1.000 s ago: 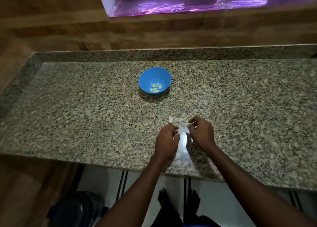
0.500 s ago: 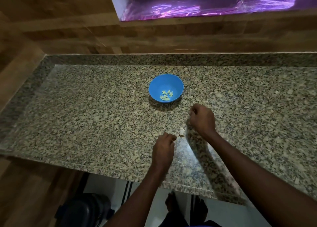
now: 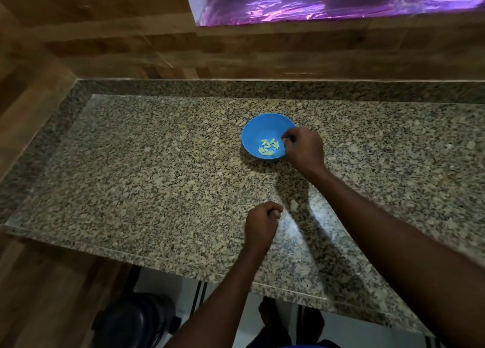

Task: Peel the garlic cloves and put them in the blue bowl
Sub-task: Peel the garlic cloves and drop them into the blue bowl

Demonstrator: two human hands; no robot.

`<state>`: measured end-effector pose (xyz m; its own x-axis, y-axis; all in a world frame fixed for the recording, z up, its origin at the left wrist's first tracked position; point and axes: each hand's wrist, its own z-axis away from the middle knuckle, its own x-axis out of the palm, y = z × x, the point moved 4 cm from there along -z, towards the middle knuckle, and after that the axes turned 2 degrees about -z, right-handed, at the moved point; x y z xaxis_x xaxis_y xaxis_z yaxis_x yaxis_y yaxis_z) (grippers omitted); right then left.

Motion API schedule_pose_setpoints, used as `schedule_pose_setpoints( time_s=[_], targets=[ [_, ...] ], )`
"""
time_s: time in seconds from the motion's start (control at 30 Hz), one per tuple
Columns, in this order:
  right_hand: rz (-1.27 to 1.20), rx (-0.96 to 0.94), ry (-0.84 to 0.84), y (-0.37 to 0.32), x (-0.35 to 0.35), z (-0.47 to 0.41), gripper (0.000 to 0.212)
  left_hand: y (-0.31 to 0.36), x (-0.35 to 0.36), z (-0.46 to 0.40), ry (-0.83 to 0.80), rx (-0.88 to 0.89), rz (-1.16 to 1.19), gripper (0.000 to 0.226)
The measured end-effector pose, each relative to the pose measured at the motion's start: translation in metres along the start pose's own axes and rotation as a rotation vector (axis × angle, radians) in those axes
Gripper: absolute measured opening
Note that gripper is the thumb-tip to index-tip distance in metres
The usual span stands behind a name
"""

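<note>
Garlic cloves lie in the blue bowl; right hand, fingers curled over the rim, contents indiscernible, risks tipping it; left hand curled, contents indiscernible.

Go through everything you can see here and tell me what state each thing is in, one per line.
blue bowl: upright on the counter, holding peeled cloves.
peeled garlic cloves: piled in the bowl's bottom.
right hand: over the bowl's right rim, fingers curled; whether it holds a clove is hidden.
left hand: curled, resting on the counter; contents not visible.
pale scrap: lying loose on the granite counter.
</note>
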<state>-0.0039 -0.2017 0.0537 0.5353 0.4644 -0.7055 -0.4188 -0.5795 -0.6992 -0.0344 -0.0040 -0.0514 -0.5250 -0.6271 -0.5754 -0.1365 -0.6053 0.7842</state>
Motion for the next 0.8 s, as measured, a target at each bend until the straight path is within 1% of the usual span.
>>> schedule_pose_setpoints(
  time_s=[0.1, 0.17, 0.23, 0.3, 0.37, 0.43, 0.5, 0.57, 0.7, 0.8],
  targets=[
    [-0.055, 0.091, 0.055, 0.027, -0.015, 0.032, 0.015, 0.017, 0.005, -0.005, 0.01, 0.001, -0.029, 0.016],
    [-0.072, 0.193, 0.038, 0.049, -0.019, 0.061, 0.018, 0.025, 0.012, -0.009, -0.027, 0.001, -0.039, 0.025],
    [-0.065, 0.312, -0.037, 0.072, -0.016, 0.09, 0.02, 0.032, 0.019, -0.01, -0.055, 0.041, -0.112, 0.029],
    [-0.064, 0.406, -0.166, 0.09, -0.007, 0.113, 0.019, 0.037, 0.024, -0.01, -0.064, 0.042, -0.114, 0.025],
    [-0.138, 0.472, -0.249, 0.104, 0.002, 0.128, 0.016, 0.038, 0.026, -0.008, -0.077, -0.012, 0.022, 0.02],
    [-0.234, 0.511, -0.262, 0.112, 0.005, 0.135, 0.018, 0.039, 0.028, -0.005, -0.116, -0.068, 0.208, 0.02],
    [-0.37, 0.54, -0.266, 0.112, 0.006, 0.139, 0.015, 0.042, 0.028, -0.001, -0.169, -0.078, 0.36, 0.02],
    [-0.471, 0.54, -0.244, 0.11, 0.003, 0.143, 0.013, 0.046, 0.026, 0.001, -0.194, -0.098, 0.437, 0.018],
    [-0.57, 0.511, -0.221, 0.106, -0.005, 0.146, 0.009, 0.05, 0.024, 0.004, -0.232, -0.18, 0.583, 0.017],
    [-0.597, 0.497, -0.214, 0.103, -0.009, 0.146, 0.007, 0.05, 0.021, 0.004, -0.211, -0.198, 0.552, 0.019]
  ],
)
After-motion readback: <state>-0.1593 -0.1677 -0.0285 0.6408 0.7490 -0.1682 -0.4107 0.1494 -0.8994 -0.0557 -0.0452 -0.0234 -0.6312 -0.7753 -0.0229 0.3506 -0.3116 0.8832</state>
